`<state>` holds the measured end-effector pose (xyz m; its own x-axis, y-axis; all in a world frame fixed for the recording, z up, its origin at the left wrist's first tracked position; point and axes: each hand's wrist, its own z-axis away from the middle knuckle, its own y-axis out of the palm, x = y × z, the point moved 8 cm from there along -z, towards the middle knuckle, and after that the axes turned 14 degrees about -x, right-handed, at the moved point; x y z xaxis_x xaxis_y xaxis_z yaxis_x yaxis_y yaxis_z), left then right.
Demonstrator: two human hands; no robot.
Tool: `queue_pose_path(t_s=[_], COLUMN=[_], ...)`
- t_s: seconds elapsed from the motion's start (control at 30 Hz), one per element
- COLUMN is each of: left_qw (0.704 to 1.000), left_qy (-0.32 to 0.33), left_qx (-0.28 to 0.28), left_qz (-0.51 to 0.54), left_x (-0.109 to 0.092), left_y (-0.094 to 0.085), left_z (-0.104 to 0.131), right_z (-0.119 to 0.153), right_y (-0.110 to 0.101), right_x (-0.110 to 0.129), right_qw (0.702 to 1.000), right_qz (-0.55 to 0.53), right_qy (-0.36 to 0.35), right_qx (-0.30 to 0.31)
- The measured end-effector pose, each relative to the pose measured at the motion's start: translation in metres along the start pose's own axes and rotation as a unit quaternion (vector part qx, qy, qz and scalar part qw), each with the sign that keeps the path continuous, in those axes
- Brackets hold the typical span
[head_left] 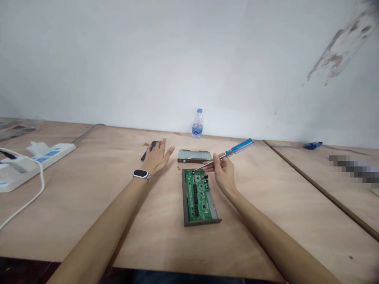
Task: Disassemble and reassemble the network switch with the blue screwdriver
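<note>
A green circuit board [203,197] lies in a dark metal housing [185,205] on the wooden table. My right hand [224,173], at the board's far right, holds a screwdriver [240,146] with a blue and clear handle; its shaft slants down left, and the tip is at the board's far edge. My left hand [156,157] is over a dark phone [144,156], fingers spread and holding nothing. Beyond the board sits a flat metal cover [194,155], near my right fingertips. A few tiny screws [179,168] lie between the cover and my left hand.
A plastic bottle [197,125] stands by the wall. To the left is a white power strip [56,156] with plugs and a white cable [43,181]. A blue object [313,145] and a grey cable lie at the far right, past a table seam [322,191].
</note>
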<state>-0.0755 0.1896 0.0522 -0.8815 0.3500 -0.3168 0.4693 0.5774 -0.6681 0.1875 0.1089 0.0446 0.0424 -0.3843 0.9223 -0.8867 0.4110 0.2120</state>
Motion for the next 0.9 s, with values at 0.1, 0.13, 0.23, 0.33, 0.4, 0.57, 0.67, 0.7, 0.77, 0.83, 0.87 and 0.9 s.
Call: queue_pose_path(t_s=[0.1,0.13,0.23,0.33,0.4,0.57,0.67,0.7,0.77,0.83,0.87,0.9], left_qw=[0.996,0.992,0.964,0.934,0.916,0.886,0.886,0.889,0.894,0.897,0.899,0.902], left_qy=[0.033,0.034,0.0,-0.019,-0.027,-0.063,-0.083,-0.086,-0.089,-0.093,-0.094,-0.095], left_qx=[-0.048,-0.044,-0.002,0.065,0.094,0.098,0.071,0.062,0.045,0.03,0.025,0.022], left_qz=[0.074,0.116,0.266,0.351,0.39,0.449,0.45,0.446,0.438,0.43,0.426,0.422], left_x=[-0.027,-0.038,-0.068,-0.093,-0.102,-0.095,-0.087,-0.085,-0.083,-0.081,-0.08,-0.079], left_y=[-0.018,-0.021,-0.02,-0.008,-0.001,0.01,0.011,0.01,0.009,0.007,0.007,0.007], left_z=[0.005,0.007,0.013,0.02,0.026,0.036,0.04,0.04,0.04,0.039,0.039,0.039], right_z=[-0.001,-0.002,-0.005,-0.007,-0.007,-0.009,-0.009,-0.009,-0.009,-0.01,-0.011,-0.011], right_y=[0.003,0.004,0.013,0.024,0.032,0.053,0.064,0.067,0.072,0.077,0.078,0.08], right_x=[0.003,0.004,0.007,0.011,0.015,0.024,0.027,0.029,0.032,0.033,0.033,0.033], right_qw=[1.0,1.0,0.999,0.995,0.992,0.973,0.956,0.95,0.942,0.939,0.938,0.938], right_qz=[-0.001,0.001,0.018,0.045,0.065,0.142,0.196,0.208,0.221,0.222,0.219,0.217], right_qy=[-0.013,-0.017,-0.026,-0.048,-0.07,-0.145,-0.185,-0.199,-0.221,-0.232,-0.234,-0.235], right_qx=[0.01,0.015,0.041,0.069,0.084,0.106,0.118,0.119,0.121,0.126,0.129,0.132])
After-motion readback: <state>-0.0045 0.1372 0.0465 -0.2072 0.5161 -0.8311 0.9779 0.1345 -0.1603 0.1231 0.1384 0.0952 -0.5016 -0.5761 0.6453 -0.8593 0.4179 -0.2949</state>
